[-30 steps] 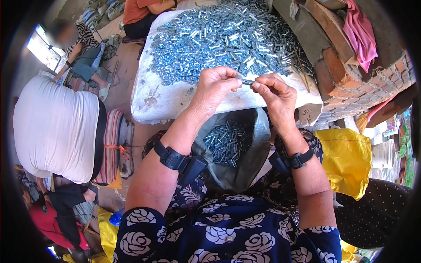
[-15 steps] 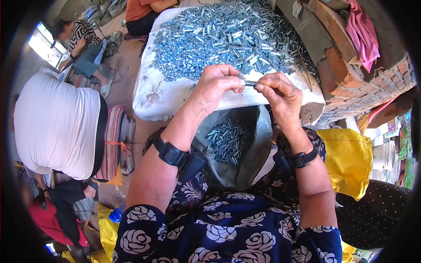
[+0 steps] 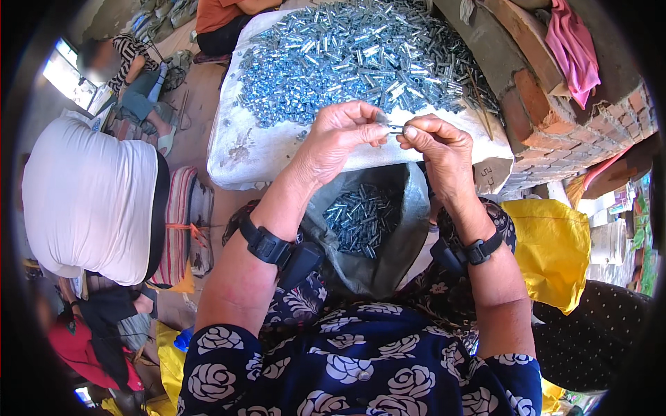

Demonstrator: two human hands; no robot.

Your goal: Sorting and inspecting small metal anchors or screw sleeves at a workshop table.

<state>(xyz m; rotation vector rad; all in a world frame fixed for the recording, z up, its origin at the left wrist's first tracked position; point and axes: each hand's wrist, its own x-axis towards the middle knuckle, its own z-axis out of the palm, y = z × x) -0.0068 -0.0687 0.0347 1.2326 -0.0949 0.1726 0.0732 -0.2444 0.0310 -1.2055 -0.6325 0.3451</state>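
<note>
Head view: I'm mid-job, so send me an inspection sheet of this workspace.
Surface: white-covered worktop, stained at its near left.
Parts: small metal part held between the hands; heap of metal parts on the worktop; more pieces inside the open sack below.
Clutter: thin sticks right of the heap; yellow bag at right.
Hands: left hand and right hand both pinch the small part.
Cables: nothing seen near the hands.
Surroundings: brickwork and pink cloth right; white bundle left; other people nearby.
</note>
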